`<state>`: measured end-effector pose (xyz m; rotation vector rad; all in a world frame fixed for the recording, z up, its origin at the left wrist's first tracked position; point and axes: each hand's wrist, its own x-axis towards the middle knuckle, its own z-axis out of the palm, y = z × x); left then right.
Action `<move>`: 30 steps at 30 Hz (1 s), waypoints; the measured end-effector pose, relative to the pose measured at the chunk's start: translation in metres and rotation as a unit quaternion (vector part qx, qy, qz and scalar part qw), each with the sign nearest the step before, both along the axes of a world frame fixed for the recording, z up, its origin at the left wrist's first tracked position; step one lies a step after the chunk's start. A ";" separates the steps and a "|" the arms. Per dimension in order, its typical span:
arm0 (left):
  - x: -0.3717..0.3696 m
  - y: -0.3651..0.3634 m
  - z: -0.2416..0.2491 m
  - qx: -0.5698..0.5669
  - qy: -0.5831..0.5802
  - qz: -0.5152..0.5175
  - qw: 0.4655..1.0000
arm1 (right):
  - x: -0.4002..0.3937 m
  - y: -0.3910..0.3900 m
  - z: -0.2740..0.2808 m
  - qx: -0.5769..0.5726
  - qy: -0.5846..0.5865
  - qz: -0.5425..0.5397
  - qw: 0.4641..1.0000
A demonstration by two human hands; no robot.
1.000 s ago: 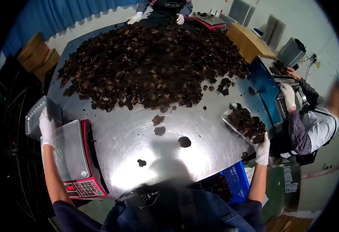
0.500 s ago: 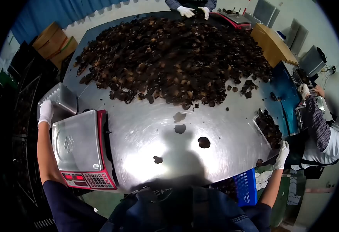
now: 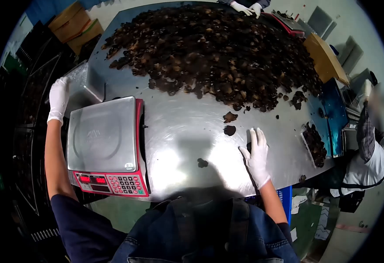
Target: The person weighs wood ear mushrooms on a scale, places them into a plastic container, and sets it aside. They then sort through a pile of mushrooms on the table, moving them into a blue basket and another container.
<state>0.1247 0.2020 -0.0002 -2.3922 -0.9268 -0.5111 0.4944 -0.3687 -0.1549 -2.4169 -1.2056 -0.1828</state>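
My gloved left hand [image 3: 59, 98] is at the rim of a stack of clear plastic trays [image 3: 87, 81], fingers curled over its near left edge. Right of that stands a red digital scale [image 3: 102, 136] with a bare steel plate. My gloved right hand [image 3: 257, 160] is over the steel table [image 3: 179, 118], fingers stretched out; a dark patch beside them may be a mushroom piece or shadow. Two loose dark pieces resembling wood ear mushroom [image 3: 230, 130] lie beyond it, with a smaller piece [image 3: 202, 162] to its left. A large mushroom heap [image 3: 218, 52] covers the far side.
A filled clear tray [image 3: 314, 144] sits at the table's right edge. Below the edge is a blue crate [image 3: 286, 201]. A cardboard box [image 3: 325, 57] and a blue tray [image 3: 332, 107] line the right side. Co-workers' gloved hands [image 3: 246, 8] show at the far side, with another person [image 3: 367, 162] at right.
My right hand has left the filled tray at the right edge and moved left over the table. My left hand stays at the plastic stack. The view has shifted.
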 end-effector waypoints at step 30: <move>0.098 -0.314 -0.041 -0.426 0.027 0.021 0.904 | -0.064 0.099 0.054 0.157 0.182 0.118 0.963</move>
